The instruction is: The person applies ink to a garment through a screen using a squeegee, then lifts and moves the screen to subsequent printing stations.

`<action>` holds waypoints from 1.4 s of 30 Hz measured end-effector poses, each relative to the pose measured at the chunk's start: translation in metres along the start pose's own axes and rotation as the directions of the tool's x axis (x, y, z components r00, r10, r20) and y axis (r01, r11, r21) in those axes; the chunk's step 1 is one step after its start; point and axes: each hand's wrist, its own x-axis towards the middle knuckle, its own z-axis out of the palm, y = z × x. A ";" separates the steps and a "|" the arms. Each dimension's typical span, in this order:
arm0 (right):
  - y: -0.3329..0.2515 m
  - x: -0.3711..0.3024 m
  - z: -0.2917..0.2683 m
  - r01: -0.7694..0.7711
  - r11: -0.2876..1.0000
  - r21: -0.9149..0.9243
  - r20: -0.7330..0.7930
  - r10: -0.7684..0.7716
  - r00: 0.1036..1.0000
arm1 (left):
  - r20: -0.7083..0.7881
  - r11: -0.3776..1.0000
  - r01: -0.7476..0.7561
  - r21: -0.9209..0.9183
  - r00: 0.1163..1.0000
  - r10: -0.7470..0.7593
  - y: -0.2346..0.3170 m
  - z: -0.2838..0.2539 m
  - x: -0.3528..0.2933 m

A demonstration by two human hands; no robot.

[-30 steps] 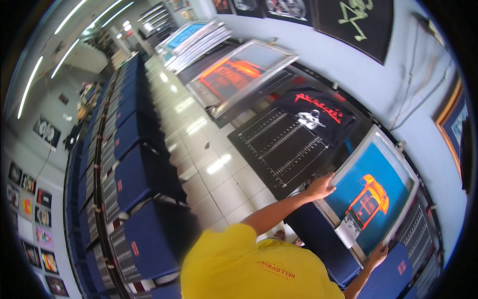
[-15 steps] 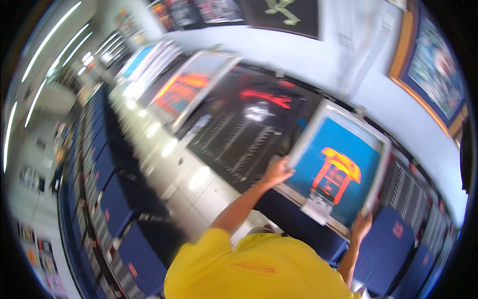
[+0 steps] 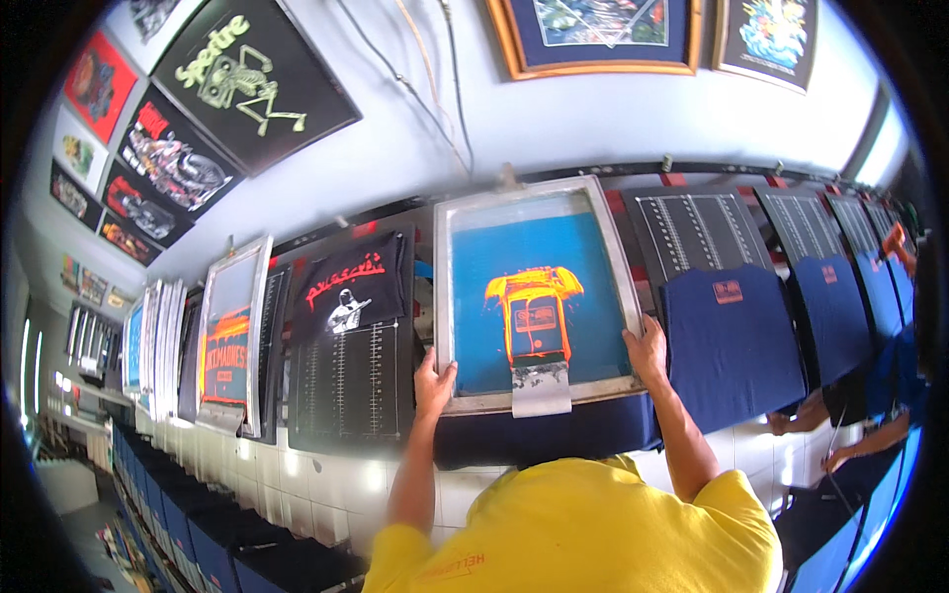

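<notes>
A silk-screen printing frame [image 3: 463, 403] with pale edges lies in front of me over a navy T-shirt [image 3: 539, 435], part of which shows below its near edge. My left hand [image 3: 434, 383] is closed around the frame's left side, near the close corner. On the right side, my right hand [image 3: 647, 352] grips the opposite edge. The blue mesh [image 3: 583, 336] carries smeared bright orange ink [image 3: 534, 287]. A squeegee with a whitish, ink-stained face [image 3: 542, 390] rests at the near end of the mesh. The screen hides most of the shirt.
Left stands a black shirt with a red and white print [image 3: 348, 296] on a ruled board, then another orange-inked screen [image 3: 225, 346]. Navy shirts [image 3: 727, 346] lie on boards to the right. Another person's arm [image 3: 870, 440] shows at far right. Posters and framed pictures [image 3: 603, 40] hang behind.
My view has swung round, bringing the screen nearer the middle and more boards on the right into sight. Both hands still hold the screen frame by its sides.
</notes>
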 end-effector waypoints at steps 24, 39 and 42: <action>-0.128 -0.060 -0.017 0.816 0.551 -0.173 0.510 -0.659 0.553 | 0.836 0.252 0.824 -0.508 0.542 -0.084 0.079 0.052 -0.110; -0.161 0.071 0.019 0.655 0.738 -0.164 0.381 -0.565 0.732 | 0.665 0.467 0.635 -0.616 0.736 -0.124 0.088 0.074 -0.127; -0.162 0.087 0.029 0.657 0.726 -0.204 0.408 -0.547 0.731 | 0.664 0.465 0.636 -0.616 0.737 -0.128 0.088 0.077 -0.128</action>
